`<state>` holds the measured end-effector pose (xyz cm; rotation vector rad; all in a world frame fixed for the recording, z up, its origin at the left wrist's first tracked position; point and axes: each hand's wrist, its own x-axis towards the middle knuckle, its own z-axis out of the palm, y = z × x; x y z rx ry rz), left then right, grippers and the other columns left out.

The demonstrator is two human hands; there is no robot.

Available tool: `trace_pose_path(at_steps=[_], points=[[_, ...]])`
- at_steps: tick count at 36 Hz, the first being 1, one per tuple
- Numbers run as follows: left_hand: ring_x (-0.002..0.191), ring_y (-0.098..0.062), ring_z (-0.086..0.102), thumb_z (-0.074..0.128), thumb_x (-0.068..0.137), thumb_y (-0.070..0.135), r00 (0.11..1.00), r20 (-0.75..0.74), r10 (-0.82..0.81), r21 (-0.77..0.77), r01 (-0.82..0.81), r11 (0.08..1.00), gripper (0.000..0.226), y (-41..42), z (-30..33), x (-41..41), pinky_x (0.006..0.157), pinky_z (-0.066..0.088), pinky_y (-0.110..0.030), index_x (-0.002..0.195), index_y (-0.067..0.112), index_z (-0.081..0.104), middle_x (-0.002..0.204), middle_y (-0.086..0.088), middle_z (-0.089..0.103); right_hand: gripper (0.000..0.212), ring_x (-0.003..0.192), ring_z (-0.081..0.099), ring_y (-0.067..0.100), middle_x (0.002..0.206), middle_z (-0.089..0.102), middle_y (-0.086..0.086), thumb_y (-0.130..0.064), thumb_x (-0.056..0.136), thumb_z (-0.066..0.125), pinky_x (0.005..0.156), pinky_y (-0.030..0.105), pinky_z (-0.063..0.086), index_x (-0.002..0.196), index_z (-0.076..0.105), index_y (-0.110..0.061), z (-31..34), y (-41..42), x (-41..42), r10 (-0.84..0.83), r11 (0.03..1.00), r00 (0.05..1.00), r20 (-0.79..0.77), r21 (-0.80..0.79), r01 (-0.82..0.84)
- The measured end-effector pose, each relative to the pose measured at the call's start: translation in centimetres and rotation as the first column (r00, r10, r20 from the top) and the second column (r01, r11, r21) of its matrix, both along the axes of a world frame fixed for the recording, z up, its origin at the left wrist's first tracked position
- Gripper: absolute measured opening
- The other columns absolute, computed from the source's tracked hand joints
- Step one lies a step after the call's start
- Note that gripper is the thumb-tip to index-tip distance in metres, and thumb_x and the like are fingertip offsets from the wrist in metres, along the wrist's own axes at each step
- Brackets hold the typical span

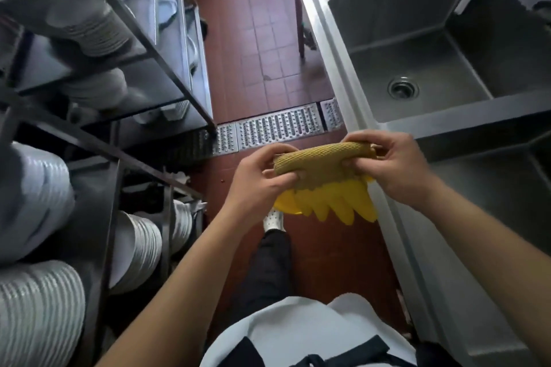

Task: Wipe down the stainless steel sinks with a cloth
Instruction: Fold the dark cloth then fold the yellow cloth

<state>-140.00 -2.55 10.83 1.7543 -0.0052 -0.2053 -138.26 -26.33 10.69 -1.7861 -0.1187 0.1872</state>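
While you stand beside the stainless steel sink (417,68), your left hand (256,176) and right hand (390,164) each close their grip on the rolled yellow cloth (323,164), held over the tiled floor (268,39).

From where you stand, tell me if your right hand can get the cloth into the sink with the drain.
Probably yes. The right hand holds the cloth beside the counter edge, and the sink lies open just ahead to its right. Nothing stands between them, though the left hand grips the cloth too.

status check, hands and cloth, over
Left hand and right hand both gripping yellow cloth, held over floor. Sink untouched at right. Nothing in the way.
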Motion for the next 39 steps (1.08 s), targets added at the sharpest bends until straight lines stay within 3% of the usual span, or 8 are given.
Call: trace_pose_path(at_steps=[3, 8, 14, 21, 25, 30, 35, 39], points=[[0.089, -0.012, 0.069, 0.083, 0.074, 0.002, 1.0, -0.016, -0.017, -0.035, 0.016, 0.999, 0.038, 1.7, -1.1, 5.7, 0.075, 0.057, -0.026, 0.094, 0.033, 0.075, 0.092, 0.008, 0.072, 0.03, 0.076, 0.068, 0.026, 0.086, 0.073, 0.002, 0.009, 0.081, 0.072, 0.072, 0.053, 0.059, 0.101, 0.076, -0.013, -0.1, 1.5, 4.7, -0.025, 0.999, 1.0, -0.004, -0.036, 0.025], [0.102, -0.006, 0.064, 0.083, 0.072, 0.01, 1.0, -0.017, -0.002, 0.061, 0.003, 0.998, 0.041, 4.2, -1.6, 15.3, 0.09, 0.055, -0.025, 0.098, 0.04, 0.074, 0.113, 0.002, 0.062, 0.035, 0.083, 0.069, 0.015, 0.091, 0.073, -0.004, 0.009, 0.081, 0.072, 0.074, 0.042, 0.061, 0.098, 0.076, -0.022, 1.2, 4.6, 12.3, -0.098, 0.991, 0.995, 0.017, -0.085, 0.099], [0.1, -0.022, 0.068, 0.082, 0.078, 0.016, 0.981, -0.183, -0.058, -0.139, 0.032, 0.99, 0.039, 6.1, -0.2, 25.6, 0.081, 0.061, -0.039, 0.106, 0.039, 0.069, 0.108, -0.002, 0.068, 0.045, 0.085, 0.067, 0.011, 0.089, 0.071, -0.012, 0.009, 0.078, 0.073, 0.071, 0.028, 0.057, 0.094, 0.075, -0.033, 2.1, 7.6, 21.2, -0.231, 0.958, 0.968, 0.097, -0.151, 0.244], [0.084, -0.003, 0.068, 0.069, 0.091, 0.015, 0.949, -0.275, -0.154, -0.246, 0.085, 0.966, 0.023, 6.3, 0.3, 37.4, 0.064, 0.051, -0.014, 0.111, 0.026, 0.073, 0.106, -0.005, 0.073, 0.036, 0.09, 0.067, 0.014, 0.091, 0.072, -0.011, 0.004, 0.078, 0.075, 0.08, 0.034, 0.055, 0.096, 0.077, -0.026, 1.7, 8.2, 31.0, -0.29, 0.936, 0.953, 0.09, -0.181, 0.302], [0.097, -0.018, 0.068, 0.071, 0.09, 0.018, 0.94, -0.306, -0.152, -0.206, 0.09, 0.974, 0.018, 5.6, -0.5, 45.8, 0.083, 0.056, -0.033, 0.102, 0.03, 0.076, 0.108, -0.008, 0.074, 0.034, 0.088, 0.067, 0.013, 0.089, 0.072, -0.01, 0.008, 0.077, 0.073, 0.079, 0.033, 0.056, 0.095, 0.078, -0.021, 0.7, 7.3, 38.7, -0.294, 0.942, 0.952, 0.083, -0.145, 0.304], [0.089, -0.017, 0.07, 0.072, 0.086, 0.007, 0.927, -0.364, -0.088, -0.259, -0.01, 0.966, 0.022, 3.7, -0.6, 56.5, 0.079, 0.06, -0.038, 0.1, 0.023, 0.077, 0.1, -0.004, 0.076, 0.031, 0.087, 0.066, 0.008, 0.09, 0.072, -0.007, 0.009, 0.077, 0.073, 0.079, 0.024, 0.052, 0.096, 0.078, -0.016, -0.8, 5.9, 49.5, -0.306, 0.944, 0.947, 0.095, -0.102, 0.315], [0.088, -0.019, 0.066, 0.07, 0.088, 0.003, 0.93, -0.366, -0.043, -0.171, -0.022, 0.985, 0.022, 2.3, 0.8, 66.1, 0.07, 0.058, -0.031, 0.108, 0.012, 0.072, 0.106, -0.015, 0.072, 0.031, 0.088, 0.067, 0.013, 0.091, 0.073, -0.004, 0.008, 0.078, 0.073, 0.083, 0.041, 0.057, 0.097, 0.078, -0.016, -1.3, 4.9, 59.4, -0.304, 0.951, 0.951, 0.063, -0.034, 0.306], [0.087, -0.015, 0.065, 0.072, 0.085, 0.001, 0.963, -0.266, -0.036, -0.124, 0.003, 0.992, 0.023, 2.5, 1.7, 72.9, 0.068, 0.055, -0.023, 0.106, 0.008, 0.073, 0.096, -0.008, 0.073, 0.033, 0.087, 0.068, 0.019, 0.09, 0.072, -0.003, 0.006, 0.078, 0.074, 0.081, 0.049, 0.057, 0.096, 0.078, -0.022, -1.3, 4.5, 66.7, -0.27, 0.962, 0.961, 0.056, -0.018, 0.271]])
